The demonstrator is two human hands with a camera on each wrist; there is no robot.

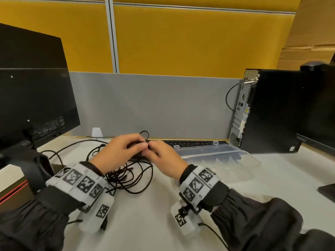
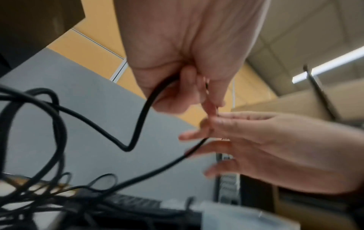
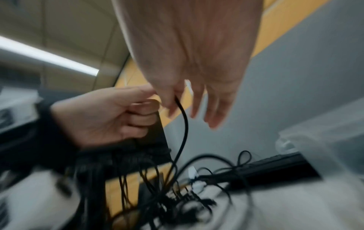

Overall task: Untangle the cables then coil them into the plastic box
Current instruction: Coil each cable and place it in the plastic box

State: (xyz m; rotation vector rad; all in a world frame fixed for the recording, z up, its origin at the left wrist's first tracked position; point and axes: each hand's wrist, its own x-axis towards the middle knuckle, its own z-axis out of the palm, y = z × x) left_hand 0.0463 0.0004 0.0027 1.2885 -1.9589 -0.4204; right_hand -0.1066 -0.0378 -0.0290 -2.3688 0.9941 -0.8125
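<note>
A tangle of black cables [image 1: 126, 176] lies on the white desk between my wrists. My left hand [image 1: 142, 144] and right hand [image 1: 151, 151] meet just above its far side. In the left wrist view my left hand [image 2: 187, 87] curls its fingers round one black cable [image 2: 138, 124], which kinks and runs down to the heap. My right hand [image 3: 175, 99] pinches a black cable [image 3: 184, 124] between thumb and forefinger, its other fingers straight. The clear plastic box [image 1: 226, 156] lies open to the right of my hands; I see no cable in it.
A black keyboard [image 1: 190, 142] sits behind the box against the grey partition [image 1: 154, 105]. A monitor [image 1: 32, 98] on its stand fills the left side. A black PC tower [image 1: 272, 113] stands at the right, with another screen's base [image 1: 326, 192] beside it.
</note>
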